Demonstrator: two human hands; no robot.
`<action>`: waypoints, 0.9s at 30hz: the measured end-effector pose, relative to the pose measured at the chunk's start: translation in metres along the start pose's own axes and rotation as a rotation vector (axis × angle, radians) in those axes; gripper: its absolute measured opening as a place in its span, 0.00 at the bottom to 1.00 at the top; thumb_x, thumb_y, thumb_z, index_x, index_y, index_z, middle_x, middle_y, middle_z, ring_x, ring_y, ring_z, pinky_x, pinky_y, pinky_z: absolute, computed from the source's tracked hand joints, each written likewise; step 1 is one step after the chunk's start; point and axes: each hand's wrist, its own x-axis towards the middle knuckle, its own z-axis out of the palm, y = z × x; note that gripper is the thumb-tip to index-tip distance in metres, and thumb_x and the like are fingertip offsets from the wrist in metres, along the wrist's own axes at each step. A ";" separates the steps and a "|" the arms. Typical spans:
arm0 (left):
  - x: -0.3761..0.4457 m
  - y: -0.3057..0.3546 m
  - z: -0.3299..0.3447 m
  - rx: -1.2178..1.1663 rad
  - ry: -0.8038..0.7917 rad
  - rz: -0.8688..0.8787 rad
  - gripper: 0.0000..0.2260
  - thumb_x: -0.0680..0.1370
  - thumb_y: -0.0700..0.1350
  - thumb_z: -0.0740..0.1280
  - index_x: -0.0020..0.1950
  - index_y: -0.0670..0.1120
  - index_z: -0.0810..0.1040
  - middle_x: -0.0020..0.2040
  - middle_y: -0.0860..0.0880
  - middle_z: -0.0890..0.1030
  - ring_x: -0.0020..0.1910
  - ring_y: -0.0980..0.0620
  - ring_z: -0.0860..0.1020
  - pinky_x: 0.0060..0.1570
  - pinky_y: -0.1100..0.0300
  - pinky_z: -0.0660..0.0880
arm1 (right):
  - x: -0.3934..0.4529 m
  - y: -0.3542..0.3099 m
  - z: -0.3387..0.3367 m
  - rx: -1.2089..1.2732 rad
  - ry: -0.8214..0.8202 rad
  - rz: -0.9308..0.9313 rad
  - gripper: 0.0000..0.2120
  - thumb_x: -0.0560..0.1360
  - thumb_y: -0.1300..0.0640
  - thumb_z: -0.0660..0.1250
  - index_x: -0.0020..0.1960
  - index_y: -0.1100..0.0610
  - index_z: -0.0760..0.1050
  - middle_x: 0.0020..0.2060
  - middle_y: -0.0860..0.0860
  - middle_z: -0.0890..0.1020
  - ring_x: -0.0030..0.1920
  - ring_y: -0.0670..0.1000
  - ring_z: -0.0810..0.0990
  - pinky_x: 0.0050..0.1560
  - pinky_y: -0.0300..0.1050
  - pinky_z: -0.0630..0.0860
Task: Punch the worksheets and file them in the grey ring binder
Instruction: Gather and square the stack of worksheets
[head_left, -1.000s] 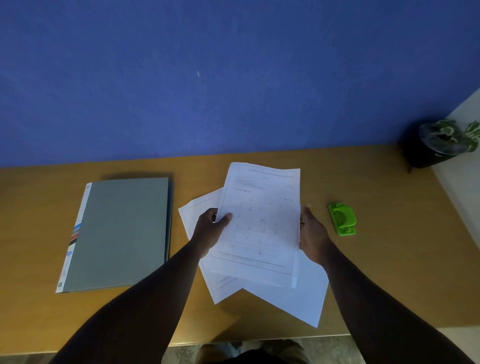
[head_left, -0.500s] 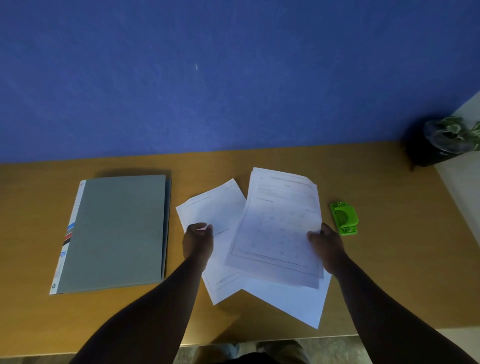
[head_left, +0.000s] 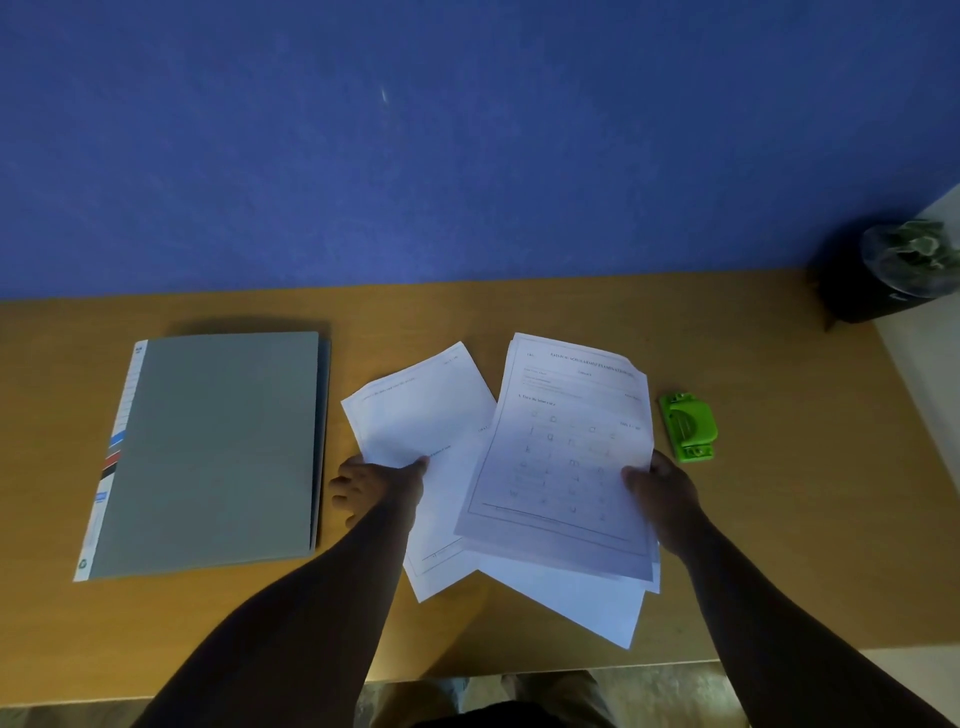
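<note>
You're gathering the worksheets mid-desk, btwn the closed grey ring binder (head_left: 213, 452) and the green punch (head_left: 688, 427). Your right hand (head_left: 662, 493) is pinching the top stack (head_left: 566, 457) at its right edge; your left hand (head_left: 376, 486) is pinching a loose sheet (head_left: 421, 410). Slide that sheet under the stack, then be squaring all edges w/ a tap before punching.

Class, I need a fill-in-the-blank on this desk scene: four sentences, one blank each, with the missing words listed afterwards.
1. The grey ring binder lies ____ on the desk.
2. The hole punch is ____ in colour.
3. The right hand holds the printed worksheet by its ____ edge.
4. The wall behind the desk is ____.

Missing words: closed; green; right; blue
</note>
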 end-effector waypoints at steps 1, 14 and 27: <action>0.001 0.001 -0.001 -0.012 -0.015 -0.027 0.50 0.64 0.66 0.77 0.73 0.40 0.60 0.73 0.38 0.64 0.72 0.37 0.64 0.70 0.43 0.65 | -0.001 0.000 0.000 0.004 -0.003 -0.001 0.11 0.75 0.63 0.64 0.56 0.55 0.79 0.47 0.54 0.81 0.46 0.55 0.78 0.44 0.44 0.72; 0.011 -0.006 -0.017 -0.513 -0.024 0.167 0.14 0.82 0.50 0.62 0.63 0.44 0.76 0.56 0.45 0.80 0.49 0.47 0.77 0.46 0.55 0.76 | 0.004 -0.012 -0.005 0.183 0.006 0.041 0.11 0.74 0.63 0.68 0.53 0.51 0.79 0.50 0.54 0.82 0.51 0.56 0.80 0.56 0.51 0.76; 0.015 0.016 -0.041 -0.568 -0.175 0.445 0.12 0.82 0.50 0.62 0.48 0.43 0.77 0.39 0.48 0.76 0.39 0.50 0.76 0.34 0.62 0.70 | 0.001 -0.051 0.009 0.290 -0.207 0.015 0.08 0.76 0.66 0.67 0.51 0.56 0.80 0.47 0.55 0.85 0.45 0.55 0.83 0.47 0.50 0.80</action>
